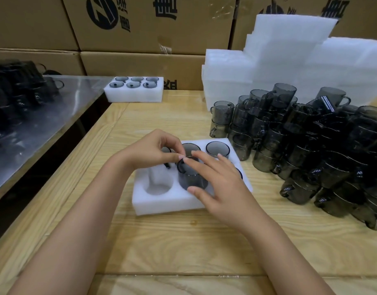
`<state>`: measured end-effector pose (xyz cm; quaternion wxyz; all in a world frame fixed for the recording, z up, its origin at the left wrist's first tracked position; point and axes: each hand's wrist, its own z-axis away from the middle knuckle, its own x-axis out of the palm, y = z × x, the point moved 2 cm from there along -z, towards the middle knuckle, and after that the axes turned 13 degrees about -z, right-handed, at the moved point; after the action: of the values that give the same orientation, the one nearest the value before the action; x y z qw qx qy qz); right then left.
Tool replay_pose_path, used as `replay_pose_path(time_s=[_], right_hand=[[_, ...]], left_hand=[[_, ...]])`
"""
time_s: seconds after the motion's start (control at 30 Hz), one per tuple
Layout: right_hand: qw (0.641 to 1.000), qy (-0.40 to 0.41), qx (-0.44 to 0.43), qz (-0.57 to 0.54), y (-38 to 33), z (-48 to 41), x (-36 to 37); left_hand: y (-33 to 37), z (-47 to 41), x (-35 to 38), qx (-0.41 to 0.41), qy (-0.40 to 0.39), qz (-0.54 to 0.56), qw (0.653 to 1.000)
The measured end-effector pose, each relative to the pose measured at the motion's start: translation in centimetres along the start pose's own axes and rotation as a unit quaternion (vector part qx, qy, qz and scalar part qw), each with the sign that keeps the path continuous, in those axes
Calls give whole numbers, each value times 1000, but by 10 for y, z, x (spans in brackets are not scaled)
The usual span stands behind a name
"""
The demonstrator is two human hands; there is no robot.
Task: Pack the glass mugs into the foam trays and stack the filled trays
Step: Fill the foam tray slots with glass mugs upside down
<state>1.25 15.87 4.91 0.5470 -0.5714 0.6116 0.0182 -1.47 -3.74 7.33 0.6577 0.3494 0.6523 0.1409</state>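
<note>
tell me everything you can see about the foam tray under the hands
The foam tray is a white, soft-looking rectangular block with round wells, lying flat on the wooden table. Its near-left well is empty. The near-middle one takes a smoky glass mug that the left hand pinches at the rim and the right hand cups. Two back wells hold other mugs; the rest is hidden by the hands.

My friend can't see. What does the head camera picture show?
A left hand and a right hand hold a smoky grey glass mug in a slot of a white foam tray on a pale wooden table. A heap of grey glass mugs lies at right.
</note>
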Motion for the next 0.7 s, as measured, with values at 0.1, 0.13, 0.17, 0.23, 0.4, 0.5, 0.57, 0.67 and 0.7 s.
replay_pose_path(time_s=[0.1,0.13,0.17,0.23,0.4,0.5,0.57,0.67,0.7], right_hand=[[999,-23,3,44,0,4,-2],[998,-34,2,58,0,5,-3],[996,-45,3,76,-1,6,-3],[992,-60,10,108,-2,7,-2],[980,-83,36,176,-6,12,7],[970,-94,42,219,-10,12,15],[966,-98,51,234,-12,10,18],[959,-94,47,263,-14,6,19],[957,-98,50,269,-15,6,19]], left_hand=[[3,-2,2,-8,0,1,1000],[6,-3,4,-16,-2,10,1000],[8,-4,6,-24,-4,17,1000],[14,-6,10,-19,-11,3,1000],[9,-3,7,-42,-76,-144,986],[3,-4,8,-96,-124,-259,953],[1,-5,10,-123,-146,-269,944],[0,-6,9,-144,-149,-275,939],[-1,-6,8,-153,-145,-275,938]])
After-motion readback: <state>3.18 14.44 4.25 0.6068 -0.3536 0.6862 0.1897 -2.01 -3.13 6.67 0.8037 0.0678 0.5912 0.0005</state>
